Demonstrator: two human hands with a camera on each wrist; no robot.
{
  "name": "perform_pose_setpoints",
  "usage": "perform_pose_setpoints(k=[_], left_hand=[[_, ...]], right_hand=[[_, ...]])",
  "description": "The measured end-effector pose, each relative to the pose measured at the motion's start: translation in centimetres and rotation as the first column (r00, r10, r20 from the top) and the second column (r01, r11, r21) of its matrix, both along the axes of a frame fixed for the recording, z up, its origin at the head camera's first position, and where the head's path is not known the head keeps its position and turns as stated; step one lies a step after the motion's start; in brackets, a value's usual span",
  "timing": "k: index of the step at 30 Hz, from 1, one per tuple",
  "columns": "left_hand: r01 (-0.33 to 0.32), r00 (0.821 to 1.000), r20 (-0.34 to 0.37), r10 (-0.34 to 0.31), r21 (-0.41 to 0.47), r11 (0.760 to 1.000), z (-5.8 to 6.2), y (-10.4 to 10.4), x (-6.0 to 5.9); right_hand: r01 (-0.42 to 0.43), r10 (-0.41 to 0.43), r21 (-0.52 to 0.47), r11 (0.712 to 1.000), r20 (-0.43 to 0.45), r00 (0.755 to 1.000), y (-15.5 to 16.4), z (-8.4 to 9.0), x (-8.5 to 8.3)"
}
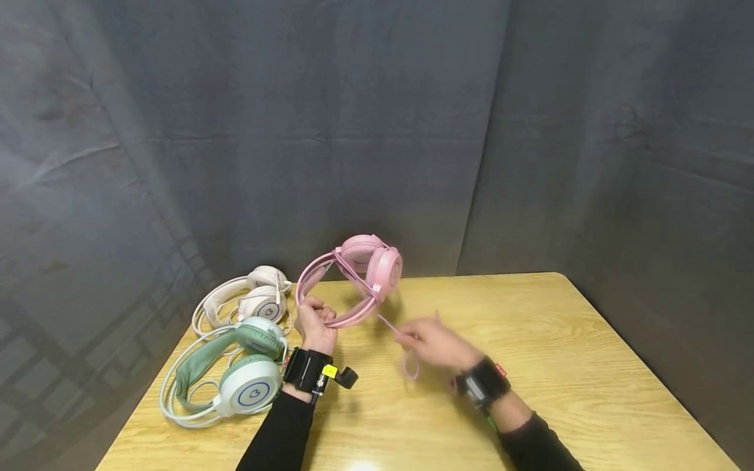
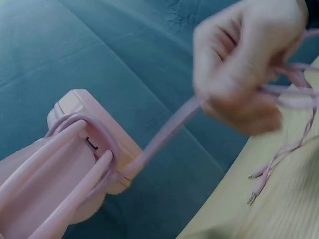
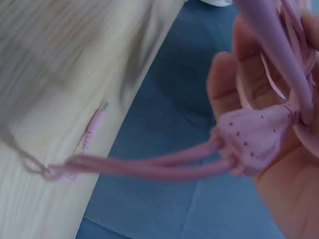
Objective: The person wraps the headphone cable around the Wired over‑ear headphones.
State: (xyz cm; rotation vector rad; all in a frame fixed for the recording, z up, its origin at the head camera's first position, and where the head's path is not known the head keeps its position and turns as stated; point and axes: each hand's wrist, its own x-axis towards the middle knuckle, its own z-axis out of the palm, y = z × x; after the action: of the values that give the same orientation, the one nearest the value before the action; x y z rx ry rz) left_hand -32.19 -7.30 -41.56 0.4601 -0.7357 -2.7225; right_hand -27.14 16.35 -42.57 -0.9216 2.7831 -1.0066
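A pink headset (image 1: 368,265) is held up off the wooden table (image 1: 559,366), tilted. My left hand (image 1: 315,320) grips its headband at the lower end. From the headset a pink cable (image 1: 385,322) runs down to my right hand (image 1: 432,343), which is blurred and curled round a bundle of cable loops. In the left wrist view the cable (image 2: 164,137) leaves the earcup (image 2: 75,114) and passes into the right hand (image 2: 239,64); two plugs (image 2: 259,184) dangle below. In the right wrist view a pink dotted cable tie (image 3: 254,137) lies against my palm (image 3: 284,169).
A cream headset (image 1: 259,297) lies at the table's back left corner. A green and white headset (image 1: 238,373) lies in front of it, near my left wrist. Dark grey cloth (image 1: 377,131) hangs behind and around the table.
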Motion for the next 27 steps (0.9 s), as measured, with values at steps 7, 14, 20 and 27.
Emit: perform_pose_setpoints(k=[7,14,20,27], left_hand=[[-0.069,0.997,-0.041,0.061,-0.228,0.971,-0.1,0.6,0.1],[-0.205,0.978,-0.106,0.179,-0.346,0.916,0.4,0.6,0.1],[-0.292,0.956,-0.106,0.273,-0.437,0.851,0.2,0.4,-0.2],[-0.403,0.91,-0.16,0.382,-0.557,0.727,-0.3,0.2,-0.7]], right_hand=[[-0.028,0.034,-0.102,0.994,0.054,0.998,1.5,1.5,0.1],[0.062,-0.038,-0.234,0.97,0.108,0.993,3.7,2.3,-0.4],[0.05,-0.006,-0.252,0.967,0.173,0.985,3.7,2.1,-0.4],[-0.08,0.143,-0.322,0.943,0.176,0.974,2.6,2.6,0.1]])
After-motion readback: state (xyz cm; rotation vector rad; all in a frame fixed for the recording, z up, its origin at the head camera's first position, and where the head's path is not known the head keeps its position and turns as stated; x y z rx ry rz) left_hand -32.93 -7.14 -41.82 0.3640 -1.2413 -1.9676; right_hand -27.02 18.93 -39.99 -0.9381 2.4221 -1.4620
